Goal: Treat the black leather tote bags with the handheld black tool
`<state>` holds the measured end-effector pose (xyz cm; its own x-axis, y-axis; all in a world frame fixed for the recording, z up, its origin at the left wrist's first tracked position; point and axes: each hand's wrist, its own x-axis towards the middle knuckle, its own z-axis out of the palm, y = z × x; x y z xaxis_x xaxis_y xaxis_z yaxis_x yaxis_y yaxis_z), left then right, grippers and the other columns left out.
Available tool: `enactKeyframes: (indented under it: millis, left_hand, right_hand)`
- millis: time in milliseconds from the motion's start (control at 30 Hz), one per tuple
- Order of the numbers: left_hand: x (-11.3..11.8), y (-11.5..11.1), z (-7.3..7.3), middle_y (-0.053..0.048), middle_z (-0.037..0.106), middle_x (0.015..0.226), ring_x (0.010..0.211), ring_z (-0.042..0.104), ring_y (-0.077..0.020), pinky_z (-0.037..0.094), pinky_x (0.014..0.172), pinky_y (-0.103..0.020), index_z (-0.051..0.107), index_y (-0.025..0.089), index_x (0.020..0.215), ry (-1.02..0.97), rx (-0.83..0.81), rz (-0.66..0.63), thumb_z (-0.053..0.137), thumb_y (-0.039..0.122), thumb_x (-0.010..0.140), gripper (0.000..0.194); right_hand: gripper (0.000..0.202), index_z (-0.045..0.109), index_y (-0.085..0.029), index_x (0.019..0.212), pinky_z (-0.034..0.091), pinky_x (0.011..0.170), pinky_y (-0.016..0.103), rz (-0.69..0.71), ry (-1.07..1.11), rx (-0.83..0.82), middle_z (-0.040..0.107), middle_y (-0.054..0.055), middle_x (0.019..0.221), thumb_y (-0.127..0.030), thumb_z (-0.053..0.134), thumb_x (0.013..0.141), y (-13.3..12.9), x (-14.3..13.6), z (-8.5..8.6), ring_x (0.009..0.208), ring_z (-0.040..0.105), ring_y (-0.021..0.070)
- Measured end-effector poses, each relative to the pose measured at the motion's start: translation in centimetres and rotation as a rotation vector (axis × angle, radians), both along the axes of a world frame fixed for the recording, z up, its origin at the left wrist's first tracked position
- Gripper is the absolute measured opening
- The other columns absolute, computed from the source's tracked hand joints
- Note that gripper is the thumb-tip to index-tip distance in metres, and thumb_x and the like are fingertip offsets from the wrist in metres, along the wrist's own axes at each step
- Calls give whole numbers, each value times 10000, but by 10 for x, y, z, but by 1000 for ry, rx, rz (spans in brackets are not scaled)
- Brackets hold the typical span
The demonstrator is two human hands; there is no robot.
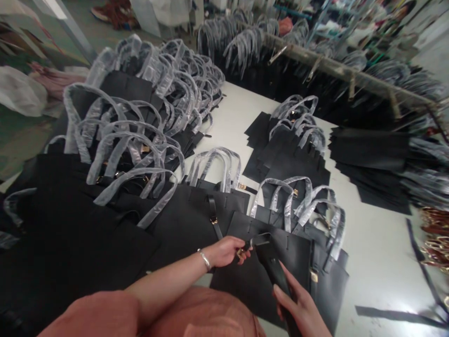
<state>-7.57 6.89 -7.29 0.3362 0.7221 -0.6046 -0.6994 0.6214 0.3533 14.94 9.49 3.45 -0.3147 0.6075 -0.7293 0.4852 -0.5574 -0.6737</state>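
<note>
My left hand (229, 251), with a silver bangle at the wrist, is closed on a small gold buckle (240, 253) with a bit of black strap. My right hand (296, 299) wraps round a long, flat black strap (275, 269), whose upper end lies close to the buckle. A thin dark loop (264, 235) shows between the two hands. Beneath them lies a flat black bag panel (242, 285) with small slits along its top. Just beyond, another black bag panel (189, 210) carries a buckled black strap (213, 216).
Black bags with plastic-wrapped handles (140, 140) are heaped on the left. More overlapping bags (291, 145) and a stack of black panels (372, 159) lie across the white table (379, 262). Loose black strips (396, 314) and brown-gold hardware (435, 238) are at right. A loaded rack (336, 70) stands behind.
</note>
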Motion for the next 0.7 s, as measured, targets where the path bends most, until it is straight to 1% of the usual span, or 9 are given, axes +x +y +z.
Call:
enactKeyframes:
  millis: [67,133,233,333,433,500,567,633,700]
  left_hand:
    - [3,-2,0,-51,592,675,536,510,-93,465,612,-274,682,46,842,-26,-107,19,682,211,768,181]
    - [7,-6,-1,-6,567,651,527,479,-67,449,629,-245,688,66,838,-4,-137,64,758,170,690,194]
    - [13,-12,-1,10,587,636,552,480,-68,378,577,-204,711,84,838,148,-23,139,832,150,565,305]
    - [18,-14,-2,-8,647,684,606,516,-94,376,599,-215,733,99,825,370,65,162,841,180,519,335]
    - [24,-15,-5,-15,676,728,643,548,-118,405,640,-239,739,115,815,495,97,120,813,172,521,309]
    - [27,-15,-7,-14,674,722,649,558,-132,415,640,-249,737,116,808,569,139,59,774,149,551,262]
    - [29,-16,-7,-7,657,697,650,559,-142,419,634,-255,728,113,800,664,163,-10,737,110,572,229]
    - [24,-18,-6,-1,642,697,664,563,-151,427,643,-261,716,120,830,774,183,-48,708,83,594,239]
    - [13,-21,-3,-2,640,756,713,575,-160,445,684,-273,690,141,912,945,239,-28,683,73,624,296]
  right_hand:
    - [926,324,-171,1490,377,500,242,-1,-10,-15,556,-52,592,-577,702,748,-6,7,1,506,463,117]
    - [933,323,-168,1490,372,502,243,0,-18,-26,574,-44,609,-570,709,742,-11,11,1,511,457,117]
    - [935,317,-165,1495,376,501,246,22,-30,-35,595,-35,635,-559,710,743,-16,11,0,513,465,121]
    - [895,320,-175,1495,365,487,241,60,-44,-37,586,-40,630,-556,681,771,-18,9,-2,501,462,118]
    - [864,350,-177,1484,367,479,245,109,-30,-34,600,-34,635,-558,669,777,-18,5,-6,482,464,118]
    - [853,381,-174,1471,385,486,253,123,-4,-26,634,-17,676,-554,678,768,-16,-1,-9,484,477,120]
    - [860,380,-169,1470,399,492,258,114,1,-21,643,-13,685,-553,682,762,-12,-8,-10,490,489,124]
    - [893,358,-160,1478,418,504,261,87,-24,7,643,-17,681,-556,691,751,-7,-14,-11,503,496,128]
    - [915,342,-167,1484,433,511,261,58,-62,47,666,-10,736,-559,700,740,-3,-15,-10,518,501,127]
